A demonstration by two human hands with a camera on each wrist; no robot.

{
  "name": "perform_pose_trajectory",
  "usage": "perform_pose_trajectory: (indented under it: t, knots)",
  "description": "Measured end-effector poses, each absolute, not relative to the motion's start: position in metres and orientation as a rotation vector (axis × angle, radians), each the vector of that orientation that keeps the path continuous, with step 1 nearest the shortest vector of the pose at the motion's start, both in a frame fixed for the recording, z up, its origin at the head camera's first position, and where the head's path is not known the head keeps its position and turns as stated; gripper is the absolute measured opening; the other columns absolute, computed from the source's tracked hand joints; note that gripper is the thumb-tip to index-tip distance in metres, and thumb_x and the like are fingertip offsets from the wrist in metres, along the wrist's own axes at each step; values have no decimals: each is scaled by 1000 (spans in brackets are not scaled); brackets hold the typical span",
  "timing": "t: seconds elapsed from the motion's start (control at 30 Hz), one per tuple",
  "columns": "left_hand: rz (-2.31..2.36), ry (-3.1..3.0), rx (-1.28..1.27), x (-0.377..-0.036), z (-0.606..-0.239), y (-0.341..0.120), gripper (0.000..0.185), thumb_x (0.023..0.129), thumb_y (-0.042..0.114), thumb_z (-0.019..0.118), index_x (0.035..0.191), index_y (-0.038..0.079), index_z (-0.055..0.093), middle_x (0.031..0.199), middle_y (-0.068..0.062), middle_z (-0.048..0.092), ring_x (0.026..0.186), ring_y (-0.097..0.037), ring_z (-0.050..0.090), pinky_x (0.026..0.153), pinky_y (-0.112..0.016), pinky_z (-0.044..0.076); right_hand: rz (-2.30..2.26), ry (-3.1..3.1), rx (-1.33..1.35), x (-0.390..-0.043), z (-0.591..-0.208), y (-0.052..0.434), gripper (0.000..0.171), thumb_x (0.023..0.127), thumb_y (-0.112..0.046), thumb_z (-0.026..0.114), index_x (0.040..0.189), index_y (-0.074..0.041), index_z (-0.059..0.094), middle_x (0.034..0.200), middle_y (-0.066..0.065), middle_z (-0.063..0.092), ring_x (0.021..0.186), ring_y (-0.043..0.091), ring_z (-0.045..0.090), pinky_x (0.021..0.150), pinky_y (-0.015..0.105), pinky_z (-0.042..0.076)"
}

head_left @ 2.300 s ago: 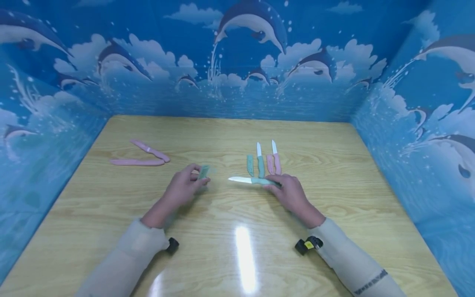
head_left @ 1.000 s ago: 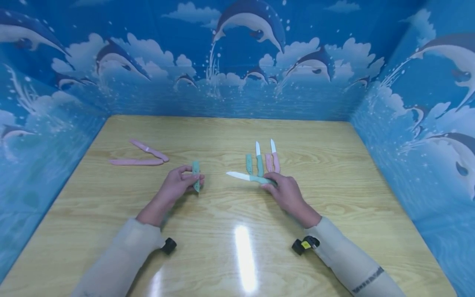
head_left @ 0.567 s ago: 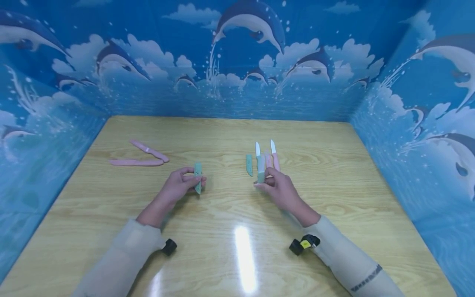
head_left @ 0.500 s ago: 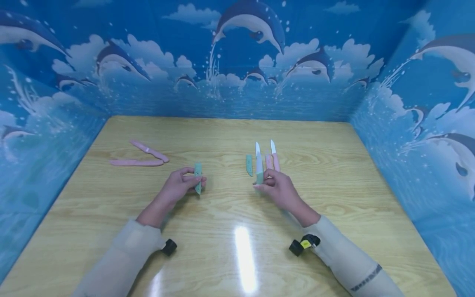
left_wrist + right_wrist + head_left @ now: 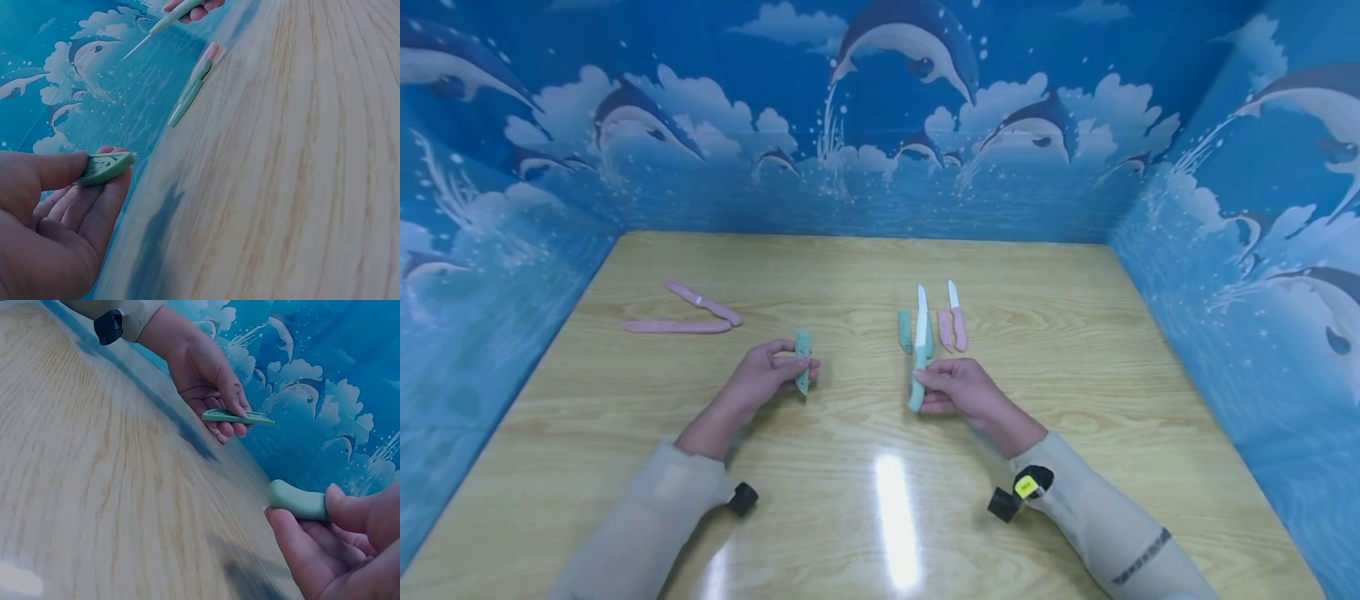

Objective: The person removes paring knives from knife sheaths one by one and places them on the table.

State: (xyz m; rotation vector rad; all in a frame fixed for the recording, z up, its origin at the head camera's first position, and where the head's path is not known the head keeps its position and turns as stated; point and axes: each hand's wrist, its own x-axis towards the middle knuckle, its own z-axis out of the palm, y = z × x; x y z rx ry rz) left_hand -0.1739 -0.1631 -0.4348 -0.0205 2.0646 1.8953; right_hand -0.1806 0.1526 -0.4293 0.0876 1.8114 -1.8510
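My left hand [image 5: 760, 377] pinches a green knife sheath [image 5: 802, 363] between thumb and fingers, held upright above the table. In the left wrist view the sheath [image 5: 106, 169] shows a raised pattern on its side. My right hand [image 5: 958, 390] grips the green handle of a white-bladed knife [image 5: 919, 367], blade pointing away toward the back wall. The handle's rounded butt [image 5: 290, 497] shows in the right wrist view. Behind the held knife lie another green knife [image 5: 930, 337], partly hidden, and a green sheath [image 5: 905, 332].
A pink knife [image 5: 957, 321] and its pink sheath [image 5: 945, 330] lie right of the green pair. At the left of the wooden table [image 5: 850, 500] rest a pink knife in its sheath [image 5: 703, 302] and a long pink piece [image 5: 677, 327]. Dolphin-printed curtains [image 5: 880, 192] enclose the table.
The right hand has turned the knife from pointing left to pointing away, and shifted its grip along the handle. The left hand has turned the sheath upright and drawn back slightly.
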Motion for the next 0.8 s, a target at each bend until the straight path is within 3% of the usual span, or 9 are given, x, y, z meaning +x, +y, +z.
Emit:
perform_pose_trajectory:
  t: [0.43, 0.8]
  knots:
    - [1891, 2060, -4, -174, -435, -162, 41, 100, 11, 54, 133, -10, 42, 118, -20, 65, 107, -24, 67, 96, -30, 51, -1890, 1813, 103, -183, -433, 155, 11, 94, -10, 64, 97, 1, 65, 84, 11, 72, 72, 18, 71, 74, 34, 60]
    - [1888, 2066, 37, -177, -432, -155, 42, 101, 17, 55, 134, -7, 44, 119, -21, 65, 104, -26, 68, 95, -34, 52, -1906, 1861, 95, -186, -430, 147, 24, 93, -9, 66, 109, 8, 61, 84, 9, 66, 67, 17, 69, 73, 34, 60]
